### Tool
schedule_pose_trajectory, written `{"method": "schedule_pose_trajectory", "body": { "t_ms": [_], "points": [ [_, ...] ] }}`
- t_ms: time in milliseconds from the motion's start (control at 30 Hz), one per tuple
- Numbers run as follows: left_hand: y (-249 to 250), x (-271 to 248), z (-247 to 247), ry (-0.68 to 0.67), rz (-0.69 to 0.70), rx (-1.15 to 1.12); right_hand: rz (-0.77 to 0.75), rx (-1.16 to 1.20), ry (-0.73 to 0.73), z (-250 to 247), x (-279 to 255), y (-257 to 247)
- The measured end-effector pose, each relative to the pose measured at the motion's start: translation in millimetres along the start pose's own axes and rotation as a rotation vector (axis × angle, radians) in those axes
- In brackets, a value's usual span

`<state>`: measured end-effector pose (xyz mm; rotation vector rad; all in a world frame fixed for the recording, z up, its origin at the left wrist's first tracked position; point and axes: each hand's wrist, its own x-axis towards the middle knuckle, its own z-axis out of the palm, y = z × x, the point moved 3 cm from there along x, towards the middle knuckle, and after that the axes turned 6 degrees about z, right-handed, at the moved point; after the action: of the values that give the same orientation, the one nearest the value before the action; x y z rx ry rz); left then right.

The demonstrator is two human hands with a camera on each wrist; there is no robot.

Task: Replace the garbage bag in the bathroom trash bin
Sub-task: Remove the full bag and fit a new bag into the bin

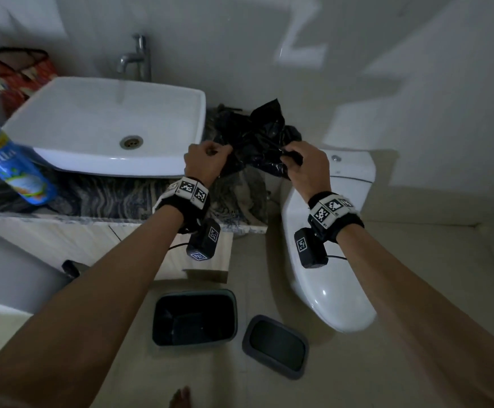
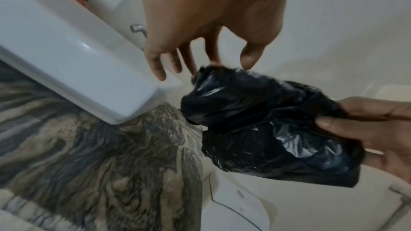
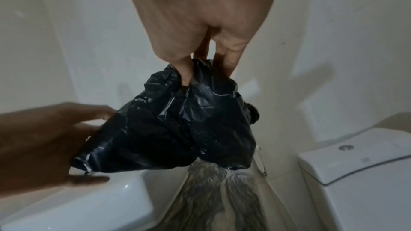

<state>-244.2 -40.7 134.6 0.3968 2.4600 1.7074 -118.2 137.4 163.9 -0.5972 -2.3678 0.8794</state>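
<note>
While both hands, left hand [image 1: 207,160] and right hand [image 1: 307,163], pinch the crumpled black plastic garbage bag [image 1: 257,136] above the counter [image 1: 98,198], they'd best tease its mouth open gently before heading to the dark rectangular bin [image 1: 194,316].

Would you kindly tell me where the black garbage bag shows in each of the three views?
Head: black garbage bag upper centre, held between both hands.
Left wrist: right of centre, below the fingers.
Right wrist: centre, hanging from the fingers.
Shared landmark: white sink.
</note>
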Motion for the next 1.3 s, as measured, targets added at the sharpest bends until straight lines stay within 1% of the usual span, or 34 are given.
{"method": "schedule_pose_trajectory", "body": {
  "t_ms": [33, 67, 100, 133, 200, 267, 333, 433, 500, 567, 633, 700, 767, 833, 900, 967, 1067, 1167, 1233, 1300],
  "points": [
    [8, -4, -2, 0.002, -0.063, 0.007, -0.009, 0.008, 0.013, -12, 0, -4],
    [17, -10, -2, -0.025, -0.121, -0.039, -0.017, 0.015, 0.017, -23, 0, -7],
    [27, -14, -1, -0.050, -0.156, -0.111, -0.023, 0.022, 0.012, -32, -1, -10],
    [38, -16, -1, -0.057, -0.161, -0.175, -0.027, 0.026, -0.005, -41, -3, -15],
    [57, -19, -1, -0.046, -0.110, -0.220, -0.022, 0.008, -0.053, -56, -7, -22],
    [74, -27, -3, -0.037, -0.053, -0.214, -0.003, -0.016, -0.138, -70, -11, -28],
    [86, -33, -6, -0.070, -0.012, -0.201, 0.069, 0.072, -0.205, -83, -15, -35],
    [95, -40, -11, -0.158, 0.032, -0.175, 0.231, 0.304, -0.141, -92, -8, -32],
    [96, -44, -15, -0.229, 0.045, -0.172, 0.316, 0.365, -0.134, -93, -5, -34],
    [96, -54, -19, -0.303, 0.053, -0.168, 0.303, 0.341, -0.163, -91, -9, -37],
    [97, -63, -23, -0.339, 0.055, -0.161, 0.295, 0.297, -0.120, -92, -16, -39],
    [98, -69, -26, -0.337, 0.097, -0.133, 0.281, 0.262, -0.043, -97, -23, -39],
    [103, -75, -29, -0.318, 0.199, -0.024, 0.231, 0.197, 0.009, -106, -29, -47],
    [111, -79, -31, -0.294, 0.299, 0.054, 0.193, 0.183, 0.021, -116, -36, -58],
    [124, -86, -33, -0.277, 0.338, 0.058, 0.167, 0.183, 0.031, -127, -41, -66],
    [135, -90, -32, -0.289, 0.343, 0.032, 0.144, 0.155, 0.035, -138, -46, -75],
    [151, -97, -28, -0.345, 0.341, -0.014, 0.171, 0.150, -0.057, -150, -54, -89],
    [152, -104, -24, -0.392, 0.312, 0.005, 0.238, 0.181, -0.219, -155, -73, -102],
    [135, -109, -19, -0.388, 0.263, 0.004, 0.291, 0.208, -0.324, -148, -91, -101],
    [104, -115, -14, -0.381, 0.196, -0.004, 0.348, 0.206, -0.374, -132, -109, -87]
  ]
}}
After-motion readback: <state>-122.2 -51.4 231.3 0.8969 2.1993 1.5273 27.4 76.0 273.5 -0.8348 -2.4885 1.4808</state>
